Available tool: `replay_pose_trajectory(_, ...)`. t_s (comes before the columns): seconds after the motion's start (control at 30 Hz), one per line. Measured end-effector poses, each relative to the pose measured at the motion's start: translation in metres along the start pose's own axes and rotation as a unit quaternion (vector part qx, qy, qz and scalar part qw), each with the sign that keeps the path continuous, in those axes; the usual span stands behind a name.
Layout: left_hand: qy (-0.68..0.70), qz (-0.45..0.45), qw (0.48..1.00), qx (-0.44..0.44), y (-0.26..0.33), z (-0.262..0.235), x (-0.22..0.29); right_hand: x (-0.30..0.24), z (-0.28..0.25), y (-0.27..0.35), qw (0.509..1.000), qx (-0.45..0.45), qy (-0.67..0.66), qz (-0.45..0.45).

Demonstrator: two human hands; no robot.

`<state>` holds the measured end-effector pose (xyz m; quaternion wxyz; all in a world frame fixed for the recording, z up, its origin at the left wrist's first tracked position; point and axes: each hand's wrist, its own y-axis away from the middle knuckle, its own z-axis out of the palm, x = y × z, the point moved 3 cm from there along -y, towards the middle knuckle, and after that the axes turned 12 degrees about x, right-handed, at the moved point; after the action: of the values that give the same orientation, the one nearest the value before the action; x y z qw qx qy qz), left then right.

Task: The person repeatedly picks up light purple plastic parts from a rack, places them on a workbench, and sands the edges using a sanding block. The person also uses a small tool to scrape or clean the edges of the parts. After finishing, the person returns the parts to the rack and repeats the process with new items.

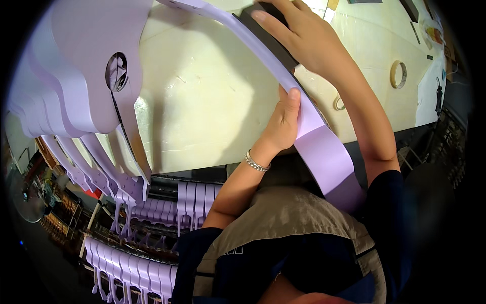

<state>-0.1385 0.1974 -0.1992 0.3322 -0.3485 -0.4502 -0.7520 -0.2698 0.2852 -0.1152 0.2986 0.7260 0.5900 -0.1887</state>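
Two tape rolls (398, 74) lie on the table (202, 101); one lilac strip (314, 137) is held by two hands.

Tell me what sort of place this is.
Probably a guitar-making workshop. Lilac guitar bodies are stacked at the left, matching necks fill racks below, and tape rolls lie on the workbench where both hands hold a curved lilac strip.

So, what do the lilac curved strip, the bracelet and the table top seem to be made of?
Lilac curved strip: probably painted wood or plastic, with a smooth matte coat; it holds its bend stiffly between the left hand and right hand.
Bracelet: metal by its silvery shine and links.
Table top: pale, likely wood or board, scuffed and dull.
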Motion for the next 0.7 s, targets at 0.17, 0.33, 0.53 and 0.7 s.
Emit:
replay_pose_trajectory(0.17,-0.024,0.012,1.000,0.000,-0.002,0.000,-0.006,0.006,0.007,-0.010,0.996,0.057,0.056,-0.050)
replay_pose_trajectory(0.33,-0.020,0.024,1.000,0.001,-0.002,-0.001,-0.004,0.010,0.008,0.002,0.997,0.064,0.036,-0.038)
replay_pose_trajectory(0.53,0.023,-0.004,1.000,0.003,0.004,0.004,0.016,0.007,0.009,0.000,0.995,0.052,0.065,-0.057)
replay_pose_trajectory(0.7,0.066,-0.049,0.997,0.014,0.005,0.009,0.018,0.003,0.006,-0.005,0.995,0.041,0.062,-0.074)
